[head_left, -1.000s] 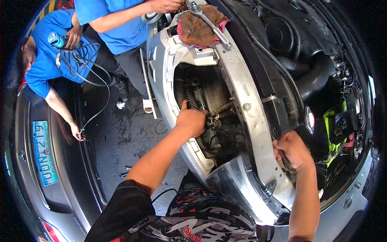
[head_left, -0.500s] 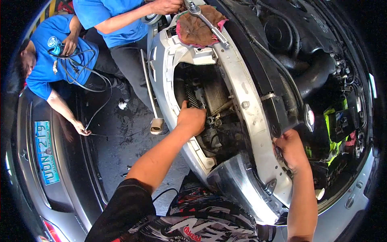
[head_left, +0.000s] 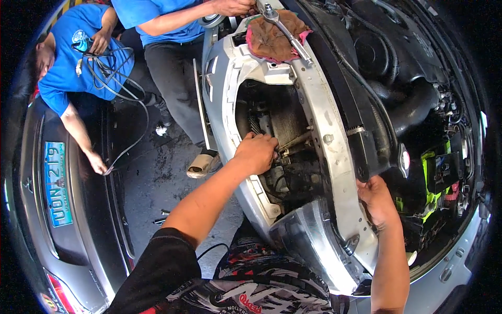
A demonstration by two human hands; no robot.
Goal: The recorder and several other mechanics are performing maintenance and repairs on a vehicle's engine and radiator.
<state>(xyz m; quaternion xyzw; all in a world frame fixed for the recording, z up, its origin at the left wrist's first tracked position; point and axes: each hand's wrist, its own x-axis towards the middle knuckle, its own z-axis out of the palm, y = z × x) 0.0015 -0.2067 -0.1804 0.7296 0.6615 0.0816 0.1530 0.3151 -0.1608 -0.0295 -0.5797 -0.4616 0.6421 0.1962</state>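
My left hand is inside the front opening of a silver car, next to a metal fitting and dark hoses. Its fingers curl downward, and whatever they hold is hidden beneath them. On the engine side of the pale metal crossbar, my right hand reaches down beside the radiator cap. Those fingers are bent, with the tips out of sight behind the bar; what they grip cannot be made out. A clear headlight lies below, between my forearms.
A ratchet wrench lies on a brown rag atop the crossbar. A co-worker in blue holds a looped cable by a dark car. Another person's hand is at the far end of the front.
My left hand has shifted slightly, its raised finger now curled down with the others. My right hand stays behind the crossbar with its fingers slightly shifted. The view has moved a little.
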